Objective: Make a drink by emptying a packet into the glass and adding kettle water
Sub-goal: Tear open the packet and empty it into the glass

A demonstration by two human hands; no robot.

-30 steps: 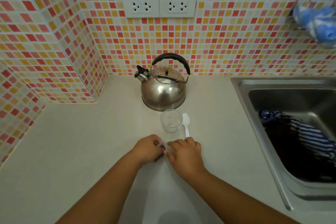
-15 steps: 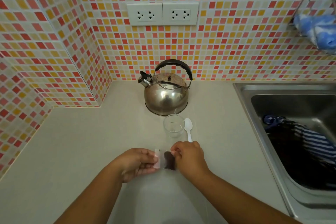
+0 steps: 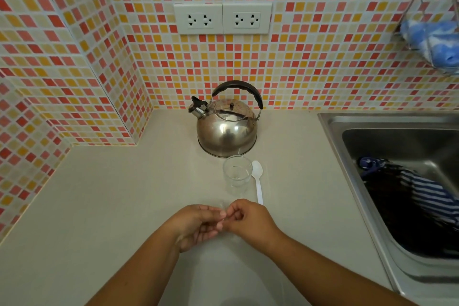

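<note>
My left hand and my right hand meet fingertip to fingertip just above the counter, pinching a small clear packet. The fingers hide nearly all of it, so its dark contents do not show. Just beyond the hands stands an empty clear glass, upright. A white plastic spoon lies right beside it, bowl pointing away from me. Behind the glass sits a steel kettle with a black handle, its spout turned left.
A steel sink is sunk into the counter on the right, with a dark striped cloth inside. Tiled walls close the back and left. Two wall sockets sit above the kettle. A blue sponge rests in a wire rack.
The hands lifted the packet off the counter, held it spread between them, then drew together so the fingers now cover it. The view has tilted down slightly.
</note>
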